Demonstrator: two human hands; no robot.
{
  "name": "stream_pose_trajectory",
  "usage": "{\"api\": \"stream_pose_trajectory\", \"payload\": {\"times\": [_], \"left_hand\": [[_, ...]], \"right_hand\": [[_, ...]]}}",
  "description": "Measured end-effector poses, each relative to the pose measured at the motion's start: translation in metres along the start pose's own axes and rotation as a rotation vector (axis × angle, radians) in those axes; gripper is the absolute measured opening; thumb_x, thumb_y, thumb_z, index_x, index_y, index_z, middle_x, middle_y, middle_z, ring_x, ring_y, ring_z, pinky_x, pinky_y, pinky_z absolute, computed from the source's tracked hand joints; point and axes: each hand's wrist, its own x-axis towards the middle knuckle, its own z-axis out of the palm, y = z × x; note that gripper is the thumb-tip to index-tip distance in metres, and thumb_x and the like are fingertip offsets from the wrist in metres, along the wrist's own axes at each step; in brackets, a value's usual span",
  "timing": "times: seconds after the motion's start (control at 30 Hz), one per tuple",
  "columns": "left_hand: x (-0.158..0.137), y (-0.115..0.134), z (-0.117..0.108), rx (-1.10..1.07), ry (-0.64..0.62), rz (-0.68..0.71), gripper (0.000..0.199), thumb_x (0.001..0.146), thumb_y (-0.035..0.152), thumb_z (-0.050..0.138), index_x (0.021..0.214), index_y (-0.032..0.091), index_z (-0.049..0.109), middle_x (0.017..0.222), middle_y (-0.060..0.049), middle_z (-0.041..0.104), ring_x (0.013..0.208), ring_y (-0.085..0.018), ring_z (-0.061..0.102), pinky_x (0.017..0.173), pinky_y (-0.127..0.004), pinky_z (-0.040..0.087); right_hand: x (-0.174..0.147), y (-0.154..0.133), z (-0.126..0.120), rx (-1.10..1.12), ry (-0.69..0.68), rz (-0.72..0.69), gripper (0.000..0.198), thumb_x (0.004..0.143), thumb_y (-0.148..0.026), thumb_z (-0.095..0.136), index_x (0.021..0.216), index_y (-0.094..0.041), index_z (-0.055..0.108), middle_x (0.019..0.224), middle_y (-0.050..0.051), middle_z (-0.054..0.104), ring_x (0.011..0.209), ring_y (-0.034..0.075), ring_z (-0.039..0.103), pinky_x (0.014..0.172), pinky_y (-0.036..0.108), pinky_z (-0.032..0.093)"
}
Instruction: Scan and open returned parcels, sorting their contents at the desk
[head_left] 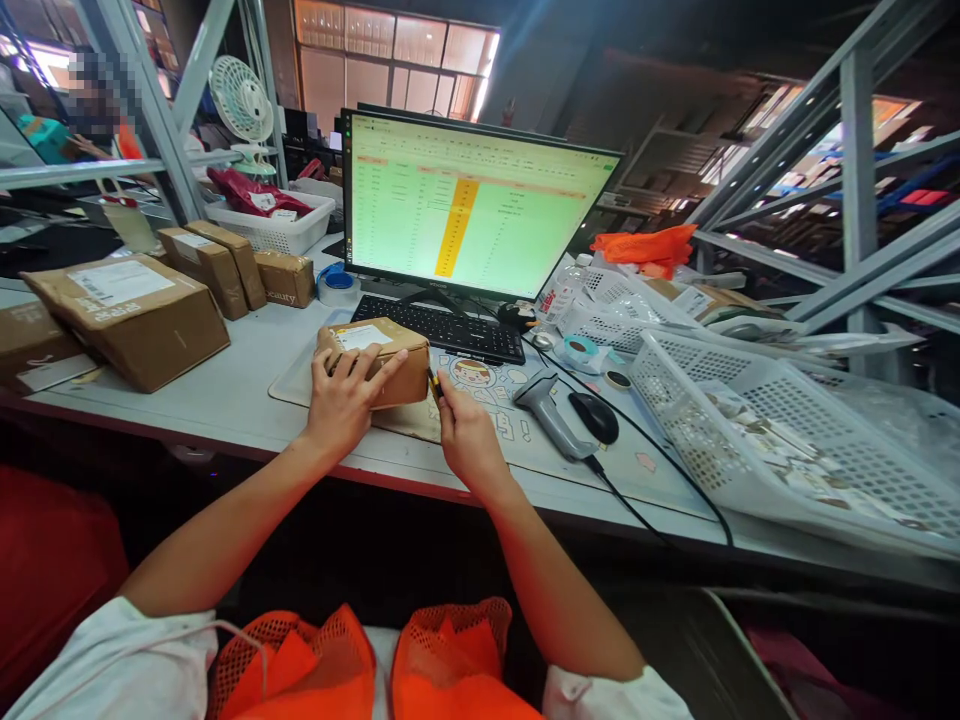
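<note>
A small brown cardboard box (pixel 409 378) with a white label on top rests on the desk mat in front of the keyboard. My left hand (pixel 341 398) grips it from the left and above, fingers spread over the top. In my right hand (pixel 469 430) is a slim yellow-and-black utility knife (pixel 435 384), closed in the fingers. Its tip is at the right side of the box; whether the blade is in the cardboard I cannot tell.
A monitor (pixel 472 210) and keyboard (pixel 427 318) stand behind. Several cardboard boxes (pixel 142 325) are at left. To the right lie a barcode scanner (pixel 555 415), a mouse (pixel 594 416), a cable and a white plastic basket (pixel 690 420). Metal frames rise on both sides.
</note>
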Motion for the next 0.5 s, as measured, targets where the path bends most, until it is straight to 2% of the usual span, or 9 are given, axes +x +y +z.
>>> {"api": "stream_pose_trajectory", "payload": {"times": [0.1, 0.17, 0.23, 0.3, 0.4, 0.43, 0.5], "left_hand": [[0.001, 0.000, 0.001, -0.025, 0.020, -0.012, 0.084, 0.086, 0.001, 0.056, 0.163, 0.034, 0.045, 0.154, -0.012, 0.056, 0.131, -0.037, 0.054, 0.111, -0.063, 0.036], [0.002, -0.001, 0.000, -0.056, 0.043, -0.035, 0.085, 0.084, 0.001, 0.059, 0.162, 0.033, 0.046, 0.154, -0.013, 0.056, 0.131, -0.038, 0.054, 0.112, -0.063, 0.036], [0.000, -0.006, 0.000, -0.116, 0.095, -0.091, 0.085, 0.083, 0.004, 0.064, 0.161, 0.033, 0.046, 0.154, -0.013, 0.055, 0.133, -0.039, 0.053, 0.112, -0.063, 0.037], [-0.005, -0.017, 0.003, -0.233, 0.187, -0.162, 0.087, 0.082, 0.011, 0.073, 0.161, 0.032, 0.044, 0.155, -0.014, 0.052, 0.135, -0.039, 0.052, 0.115, -0.061, 0.039], [-0.023, -0.044, 0.020, -0.528, 0.286, -0.245, 0.105, 0.077, 0.026, 0.086, 0.166, 0.032, 0.030, 0.160, -0.015, 0.043, 0.144, -0.037, 0.046, 0.121, -0.056, 0.040], [-0.031, -0.054, 0.028, -0.637, 0.269, -0.275, 0.114, 0.075, 0.032, 0.089, 0.168, 0.031, 0.022, 0.163, -0.016, 0.039, 0.148, -0.037, 0.043, 0.123, -0.055, 0.038], [-0.046, -0.072, 0.045, -0.820, 0.149, -0.338, 0.130, 0.072, 0.040, 0.093, 0.170, 0.031, 0.009, 0.167, -0.019, 0.032, 0.154, -0.037, 0.037, 0.126, -0.057, 0.035]], "right_hand": [[-0.006, -0.003, -0.003, -0.032, -0.104, 0.069, 0.056, 0.105, -0.024, 0.035, 0.156, -0.015, 0.055, 0.121, 0.019, 0.074, 0.108, 0.033, 0.070, 0.097, 0.050, 0.055], [-0.006, -0.007, -0.014, -0.002, -0.137, 0.088, 0.055, 0.103, -0.023, 0.037, 0.153, -0.015, 0.058, 0.118, 0.018, 0.075, 0.105, 0.032, 0.071, 0.095, 0.050, 0.056], [-0.004, -0.013, -0.034, 0.097, -0.146, 0.081, 0.053, 0.104, -0.026, 0.039, 0.152, -0.017, 0.059, 0.103, 0.015, 0.077, 0.090, 0.028, 0.073, 0.086, 0.045, 0.059], [0.000, -0.019, -0.060, 0.266, -0.187, 0.069, 0.053, 0.107, -0.035, 0.041, 0.154, -0.019, 0.058, 0.086, 0.008, 0.073, 0.071, 0.022, 0.070, 0.069, 0.037, 0.060], [0.010, -0.016, -0.094, 0.508, -0.225, 0.083, 0.058, 0.105, -0.052, 0.050, 0.153, -0.020, 0.057, 0.079, 0.003, 0.067, 0.059, 0.017, 0.066, 0.053, 0.029, 0.056], [0.016, -0.011, -0.101, 0.557, -0.213, 0.104, 0.061, 0.102, -0.056, 0.056, 0.151, -0.020, 0.058, 0.080, 0.002, 0.066, 0.058, 0.016, 0.066, 0.050, 0.028, 0.055], [0.030, 0.005, -0.106, 0.606, -0.204, 0.165, 0.067, 0.096, -0.058, 0.066, 0.149, -0.020, 0.058, 0.080, 0.001, 0.065, 0.056, 0.016, 0.066, 0.047, 0.027, 0.054]]}}
